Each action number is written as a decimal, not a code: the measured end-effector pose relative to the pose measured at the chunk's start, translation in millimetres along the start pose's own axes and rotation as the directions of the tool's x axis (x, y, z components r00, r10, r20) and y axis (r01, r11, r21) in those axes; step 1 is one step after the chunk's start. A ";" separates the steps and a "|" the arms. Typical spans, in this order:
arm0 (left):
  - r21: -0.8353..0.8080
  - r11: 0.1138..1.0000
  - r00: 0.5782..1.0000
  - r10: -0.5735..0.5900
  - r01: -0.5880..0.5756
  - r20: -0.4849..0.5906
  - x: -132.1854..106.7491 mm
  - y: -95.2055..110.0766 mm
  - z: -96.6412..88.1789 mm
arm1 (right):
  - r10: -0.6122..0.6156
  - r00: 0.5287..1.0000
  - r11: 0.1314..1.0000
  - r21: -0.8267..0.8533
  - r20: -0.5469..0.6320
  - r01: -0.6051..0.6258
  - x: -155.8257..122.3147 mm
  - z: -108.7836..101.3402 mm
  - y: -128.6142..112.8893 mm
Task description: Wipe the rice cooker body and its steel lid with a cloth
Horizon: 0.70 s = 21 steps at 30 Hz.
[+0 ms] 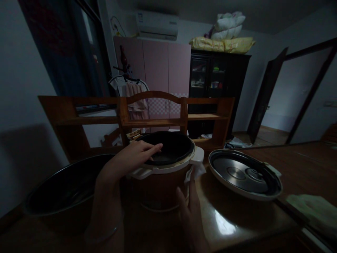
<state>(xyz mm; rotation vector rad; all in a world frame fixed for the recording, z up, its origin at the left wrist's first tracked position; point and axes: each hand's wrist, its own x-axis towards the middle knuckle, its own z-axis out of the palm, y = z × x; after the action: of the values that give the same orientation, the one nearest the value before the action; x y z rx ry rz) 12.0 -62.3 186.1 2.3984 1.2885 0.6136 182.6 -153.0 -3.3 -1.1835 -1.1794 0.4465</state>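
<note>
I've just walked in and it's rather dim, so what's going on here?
A person has both hands at an open cooker. The left hand reaches over its rim; the right hand has a white cloth or tissue at its fingertips, beside the cooker. The lid lies underside up to the right; a dark basin stands left.

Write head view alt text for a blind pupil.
The left hand is over an open cooker; the right hand holds a white cloth or tissue at its side. An upturned lid lies right, a dark basin left.
</note>
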 end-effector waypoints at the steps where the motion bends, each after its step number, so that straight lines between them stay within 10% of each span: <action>1: 0.003 1.000 1.000 0.001 -0.001 -0.007 -0.3 0.0 0.3 | 0.019 1.000 1.000 0.001 -0.015 -0.019 5.4 -1.5 -0.1; 10: 0.001 1.000 1.000 0.000 0.000 -0.020 -0.4 -0.6 0.8 | -0.082 0.996 0.978 -0.191 0.026 0.085 -33.7 32.4 11.3; 16: -0.002 1.000 0.999 0.026 -0.026 -0.029 -1.9 -1.1 0.5 | 0.092 0.996 0.995 -0.039 -0.010 -0.093 -9.3 8.5 6.3; 21: 0.035 0.999 0.999 0.006 -0.005 -0.041 1.4 0.3 2.9 | -0.078 0.997 0.977 -0.196 0.016 0.080 -22.9 22.7 8.5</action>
<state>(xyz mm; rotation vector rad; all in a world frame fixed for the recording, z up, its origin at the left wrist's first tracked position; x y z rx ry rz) 14.4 -61.5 184.1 2.4296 1.3202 0.6506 156.3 -157.3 -23.3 -1.2992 -1.2952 0.2797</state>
